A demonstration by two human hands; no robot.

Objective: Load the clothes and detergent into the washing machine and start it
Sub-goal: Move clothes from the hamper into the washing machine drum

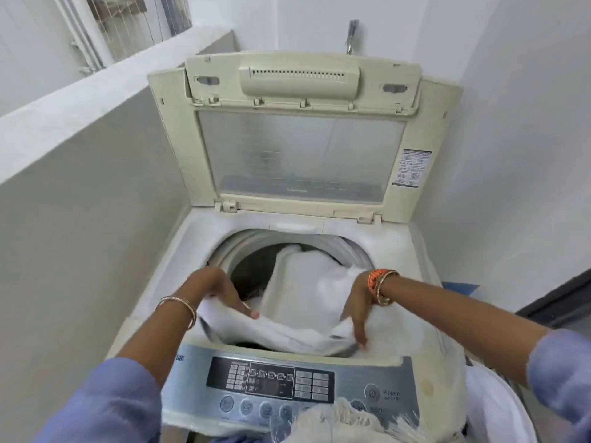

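The open-lidded washing machine (198, 251) carries a white cloth (303, 292) draped from drum over its control panel (275, 378).

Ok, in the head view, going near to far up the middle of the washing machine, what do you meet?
Control panel → white cloth going into the drum → raised lid → tap on the back wall.
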